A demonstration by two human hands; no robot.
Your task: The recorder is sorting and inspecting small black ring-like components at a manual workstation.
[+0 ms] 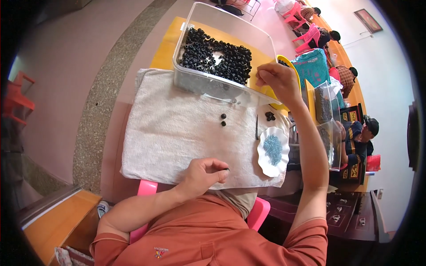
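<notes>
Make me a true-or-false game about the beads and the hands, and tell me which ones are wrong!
1. The clear plastic box holds lots of black beads. True.
2. The wavy-edged white dish has bright red bits in it. False: the tiny bits in the dish are blue.
3. Two round black beads sit near each other on the white towel. True.
4. The right hand is lying flat in the white dish. False: it is raised at the right side of the clear plastic box.
5. The left hand has its thumb and pointer finger pinched together. True.
</notes>
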